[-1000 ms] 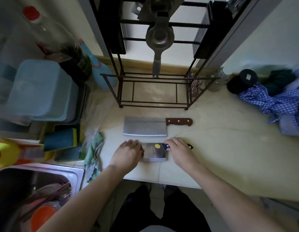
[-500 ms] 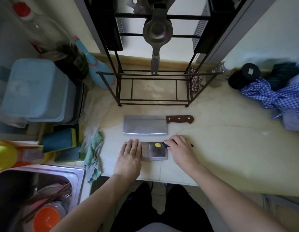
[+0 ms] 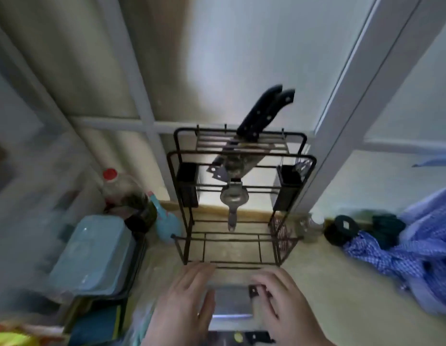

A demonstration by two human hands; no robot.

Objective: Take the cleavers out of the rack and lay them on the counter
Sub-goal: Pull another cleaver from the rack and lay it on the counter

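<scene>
Head view, cleaver (image 3: 231,302) flat between both hands' spread fingers (image 3: 263,277)

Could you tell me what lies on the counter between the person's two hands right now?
In the head view, a cleaver's steel blade lies flat on the counter between the left hand and right hand.

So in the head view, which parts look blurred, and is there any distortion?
Head view: motion blur smears both hands, left and right, and the cleaver under them; the rack is sharper; wide-angle distortion bends the window frame.
</scene>
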